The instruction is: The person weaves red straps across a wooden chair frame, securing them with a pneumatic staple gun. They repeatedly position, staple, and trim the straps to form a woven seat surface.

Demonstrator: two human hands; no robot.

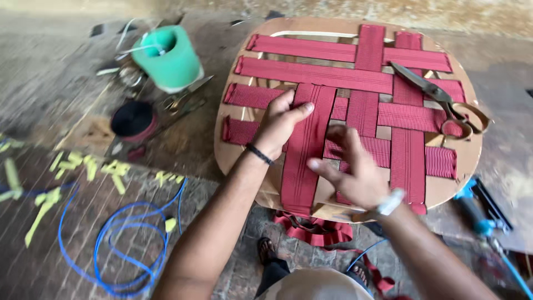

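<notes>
Fingers (297,108) of my left hand (280,125) lie flat and together on the upright strip of red webbing (304,150), thumb pressed against its left edge, holding nothing. On my right hand (355,166) I see the fingers loosely spread and a little blurred, hovering just over the weave to the right of that strip, pinching nothing that I can make out. That strip runs from the middle of the round wooden seat frame (469,161) to its near edge, crossing the horizontal red bands. Large scissors (438,97) rest on the webbing at the far right of the frame. On the floor I see a green tape roll (166,55) at upper left, a blue cord (119,244) looped at lower left, yellow scraps (83,166) beside it, and spare red webbing (313,228) heaped below the frame.
</notes>
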